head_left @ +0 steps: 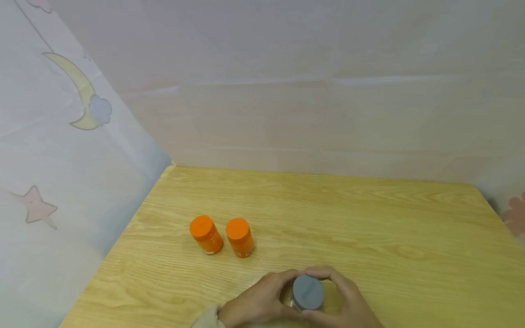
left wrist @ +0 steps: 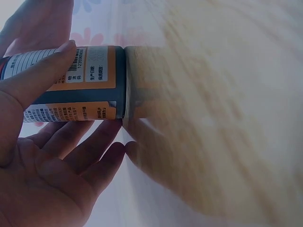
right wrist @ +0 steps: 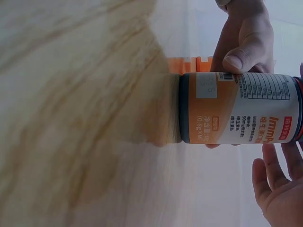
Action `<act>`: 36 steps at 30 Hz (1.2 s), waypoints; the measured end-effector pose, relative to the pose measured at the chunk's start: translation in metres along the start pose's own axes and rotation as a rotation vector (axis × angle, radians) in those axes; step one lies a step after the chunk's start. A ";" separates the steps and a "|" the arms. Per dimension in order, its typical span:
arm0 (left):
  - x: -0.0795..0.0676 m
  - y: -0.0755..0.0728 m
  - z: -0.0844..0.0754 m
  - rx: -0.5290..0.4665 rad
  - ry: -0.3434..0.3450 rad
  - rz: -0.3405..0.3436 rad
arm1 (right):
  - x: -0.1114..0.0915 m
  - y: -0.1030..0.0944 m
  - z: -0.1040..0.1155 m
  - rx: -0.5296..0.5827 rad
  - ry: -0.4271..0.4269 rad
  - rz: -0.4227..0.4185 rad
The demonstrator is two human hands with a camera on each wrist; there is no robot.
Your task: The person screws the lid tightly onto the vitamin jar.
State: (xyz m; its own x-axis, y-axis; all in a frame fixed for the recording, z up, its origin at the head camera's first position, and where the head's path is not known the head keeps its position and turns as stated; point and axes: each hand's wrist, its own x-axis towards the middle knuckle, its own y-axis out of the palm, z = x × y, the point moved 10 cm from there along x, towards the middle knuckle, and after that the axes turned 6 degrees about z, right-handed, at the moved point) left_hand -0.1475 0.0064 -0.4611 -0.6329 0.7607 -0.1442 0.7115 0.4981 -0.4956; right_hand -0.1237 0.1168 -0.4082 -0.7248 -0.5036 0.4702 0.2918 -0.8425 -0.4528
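Note:
A vitamin bottle with a grey lid (head_left: 308, 292) stands upright near the front of the table, between both hands. Its white and orange printed label (right wrist: 227, 113) faces the right wrist camera. My left hand (head_left: 262, 298) grips the bottle's body from the left, thumb on the near side and fingers round the far side. From the right, my right hand (head_left: 350, 300) curls its thumb and forefinger about the lid's rim. In the right wrist view the lid is mostly cut off at the frame's edge, so part of the right hand's hold is hidden.
Two orange bottles, the left one (head_left: 206, 234) and the right one (head_left: 240, 238), stand side by side farther back to the left. The wood-grain table (head_left: 369, 218) meets a pale cloth backdrop (head_left: 262, 114) at its back edge.

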 end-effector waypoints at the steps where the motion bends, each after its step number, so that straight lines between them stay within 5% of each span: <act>1: 0.000 0.000 0.000 0.013 -0.006 -0.001 | 0.000 0.000 0.000 -0.005 -0.002 -0.007; 15: 0.002 -0.002 -0.003 0.115 0.040 -0.017 | -0.001 0.004 -0.001 0.086 -0.045 0.078; 29: 0.002 0.000 0.002 0.052 -0.004 -0.001 | -0.004 0.000 -0.004 0.054 0.001 -0.081; 36: 0.001 0.000 -0.001 0.070 0.023 -0.006 | -0.003 0.004 0.000 0.016 -0.005 0.006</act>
State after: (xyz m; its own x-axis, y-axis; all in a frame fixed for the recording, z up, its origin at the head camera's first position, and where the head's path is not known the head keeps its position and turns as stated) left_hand -0.1478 0.0073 -0.4605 -0.6296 0.7673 -0.1218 0.6840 0.4731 -0.5553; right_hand -0.1207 0.1146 -0.4116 -0.7197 -0.5100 0.4712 0.3067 -0.8423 -0.4433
